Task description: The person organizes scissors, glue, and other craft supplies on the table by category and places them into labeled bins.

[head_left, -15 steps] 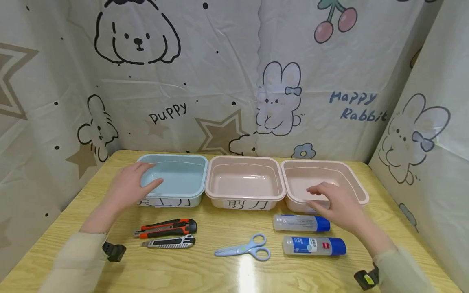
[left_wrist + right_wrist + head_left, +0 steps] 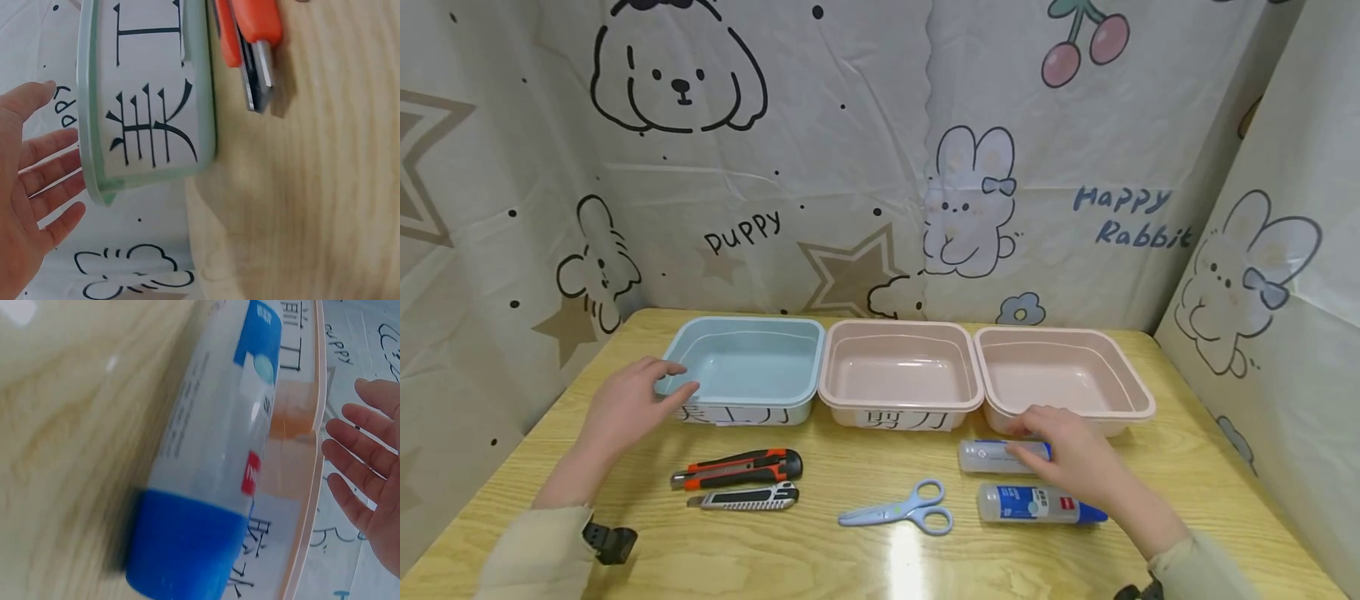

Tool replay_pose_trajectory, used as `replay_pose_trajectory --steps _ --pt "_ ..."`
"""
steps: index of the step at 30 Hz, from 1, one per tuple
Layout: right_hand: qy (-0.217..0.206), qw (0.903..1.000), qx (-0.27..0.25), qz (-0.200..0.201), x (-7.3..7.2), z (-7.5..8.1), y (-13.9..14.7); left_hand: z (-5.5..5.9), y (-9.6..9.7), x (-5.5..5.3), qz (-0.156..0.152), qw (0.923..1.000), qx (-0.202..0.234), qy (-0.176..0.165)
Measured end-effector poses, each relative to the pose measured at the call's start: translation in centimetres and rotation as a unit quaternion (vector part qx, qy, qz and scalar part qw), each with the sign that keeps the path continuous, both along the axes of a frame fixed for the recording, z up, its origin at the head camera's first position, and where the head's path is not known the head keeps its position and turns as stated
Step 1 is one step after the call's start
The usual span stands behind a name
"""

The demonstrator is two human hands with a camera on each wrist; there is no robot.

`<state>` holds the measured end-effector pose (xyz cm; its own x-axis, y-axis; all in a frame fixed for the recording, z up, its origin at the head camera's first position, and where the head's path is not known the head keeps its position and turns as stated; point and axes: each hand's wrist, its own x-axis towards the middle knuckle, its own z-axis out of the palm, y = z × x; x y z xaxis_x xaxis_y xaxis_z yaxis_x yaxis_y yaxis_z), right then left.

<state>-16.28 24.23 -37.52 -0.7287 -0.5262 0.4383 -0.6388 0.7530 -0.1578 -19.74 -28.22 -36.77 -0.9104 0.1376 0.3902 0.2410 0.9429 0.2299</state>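
Left hand (image 2: pixel 625 412): has drawn back from over the blue bin (image 2: pixel 760 375) to its left end; fingers loosely spread, holding nothing.
Right hand (image 2: pixel 1075 446): has dropped from the right pink bin (image 2: pixel 1063 375) to above the far glue bottle (image 2: pixel 988 456), so now closer to it; fingers apart, gripping nothing.
On the table (image 2: pixel 820 554): near glue bottle (image 2: pixel 1037 503), orange cutter (image 2: pixel 737 468), silver cutter (image 2: pixel 747 497), scissors (image 2: pixel 898 510); 0 of the 5 tools sit in bins.

Left grip (image 2: pixel 632 406), right grip (image 2: pixel 1070 446), fingers (image 2: pixel 53 172) loosely spread, forearms (image 2: pixel 572 475) angled inward
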Motion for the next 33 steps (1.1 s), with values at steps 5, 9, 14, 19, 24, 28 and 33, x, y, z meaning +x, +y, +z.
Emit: replay_pose_trajectory --steps 5,9,14,19,24,28,33 --pt "-0.014 0.9998 0.011 0.002 0.6 -0.3 -1.1 -0.6 -0.6 0.2 0.003 0.9999 0.010 -0.004" --pt "-0.004 0.9997 0.018 0.015 0.7 -0.4 -2.3 -1.1 -0.9 0.4 0.007 0.9995 0.030 -0.005" --pt "0.001 0.9987 0.026 0.045 0.6 -0.6 -4.1 -1.6 -1.1 0.6 0.016 0.9974 0.066 -0.022" --pt "-0.017 0.9965 0.038 0.072 0.4 -0.6 -6.4 -2.1 -1.3 0.6 0.024 0.9917 0.110 -0.061" --pt "-0.036 0.9929 0.046 0.103 0.2 -0.6 -8.8 -2.5 -1.7 0.6 0.034 0.9818 0.149 -0.112" --pt "-0.047 0.9893 0.061 0.124 0.0 -0.5 -10.8 -2.6 -1.7 0.5 0.041 0.9752 0.173 -0.131" --pt "-0.065 0.9847 0.086 0.137 -0.2 -0.6 -13.2 -2.8 -1.6 0.5 0.041 0.9700 0.199 -0.133"
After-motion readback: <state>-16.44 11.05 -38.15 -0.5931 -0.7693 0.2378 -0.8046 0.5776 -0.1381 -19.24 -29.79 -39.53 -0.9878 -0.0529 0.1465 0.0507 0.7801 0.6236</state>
